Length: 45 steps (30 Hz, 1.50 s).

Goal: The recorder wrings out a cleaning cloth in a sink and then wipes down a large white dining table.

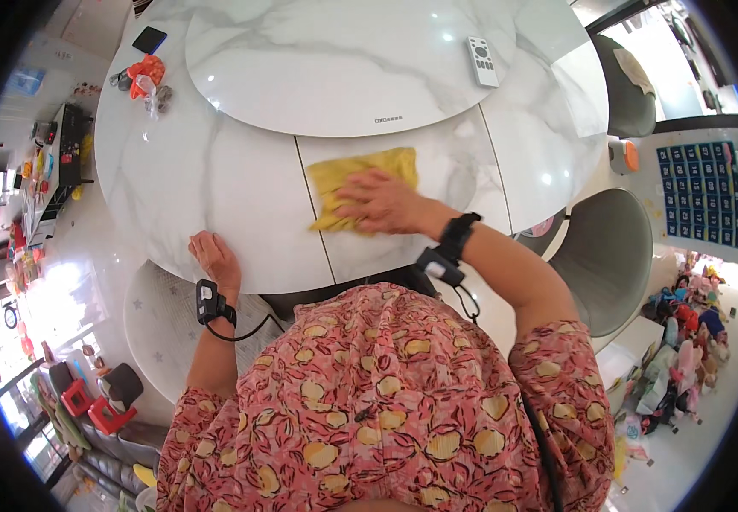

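Note:
My right hand (378, 201) lies with spread fingers on top of a yellow cloth (394, 160), pressing it flat on the white marble-patterned table (247, 185). The cloth reaches over the seam between two table panels. My left hand (215, 256) rests at the near left edge of the table, fingers curled, with nothing seen in it. Both wrists wear black straps with small devices and cables.
A raised round turntable (343, 70) bears a white remote control (483, 62). At the table's left lie an orange net bag (146, 72) and a dark flat square object (149, 40). Grey chairs (612, 262) stand at the right, and a pale padded seat (164, 326) is near my left arm.

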{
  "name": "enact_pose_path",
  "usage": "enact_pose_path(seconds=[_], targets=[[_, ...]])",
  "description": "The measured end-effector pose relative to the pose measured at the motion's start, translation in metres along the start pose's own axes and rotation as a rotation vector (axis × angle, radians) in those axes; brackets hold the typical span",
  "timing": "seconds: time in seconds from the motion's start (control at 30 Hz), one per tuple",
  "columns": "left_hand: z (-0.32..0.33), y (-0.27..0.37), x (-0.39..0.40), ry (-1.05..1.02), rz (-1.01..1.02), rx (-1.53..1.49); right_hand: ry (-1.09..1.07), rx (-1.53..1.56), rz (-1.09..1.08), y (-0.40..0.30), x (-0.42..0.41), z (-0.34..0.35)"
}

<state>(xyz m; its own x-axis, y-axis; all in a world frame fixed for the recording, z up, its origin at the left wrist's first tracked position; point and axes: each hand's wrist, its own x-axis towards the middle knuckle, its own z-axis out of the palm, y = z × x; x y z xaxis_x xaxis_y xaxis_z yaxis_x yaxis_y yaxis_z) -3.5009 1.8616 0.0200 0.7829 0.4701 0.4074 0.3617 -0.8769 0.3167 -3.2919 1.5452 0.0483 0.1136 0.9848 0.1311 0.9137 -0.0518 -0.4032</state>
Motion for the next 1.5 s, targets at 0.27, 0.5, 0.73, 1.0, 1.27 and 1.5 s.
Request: enact_pose_path(seconds=[0.27, 0.5, 0.73, 1.0, 1.27, 1.5], targets=[[-0.001, 0.010, 0.004, 0.023, -0.008, 0.051, 0.139, -0.431, 0.815, 0.058, -0.126, -0.050], [-0.005, 0.014, 0.006, -0.003, 0.017, 0.079, -0.077, -0.213, 0.227, 0.020, -0.031, -0.007], [0.001, -0.002, -0.003, -0.006, 0.038, 0.112, -0.148, -0.007, 0.035, 0.028, 0.015, -0.024], [0.000, 0.005, 0.000, -0.024, 0.003, 0.105, 0.080, -0.337, 0.686, 0.089, -0.160, -0.063], [0.000, 0.011, 0.004, 0.019, 0.056, 0.114, 0.192, -0.393, 0.396, 0.051, -0.124, -0.027], [-0.005, 0.013, 0.005, -0.024, 0.015, 0.110, 0.351, -0.040, 0.136, -0.001, -0.008, -0.064]])
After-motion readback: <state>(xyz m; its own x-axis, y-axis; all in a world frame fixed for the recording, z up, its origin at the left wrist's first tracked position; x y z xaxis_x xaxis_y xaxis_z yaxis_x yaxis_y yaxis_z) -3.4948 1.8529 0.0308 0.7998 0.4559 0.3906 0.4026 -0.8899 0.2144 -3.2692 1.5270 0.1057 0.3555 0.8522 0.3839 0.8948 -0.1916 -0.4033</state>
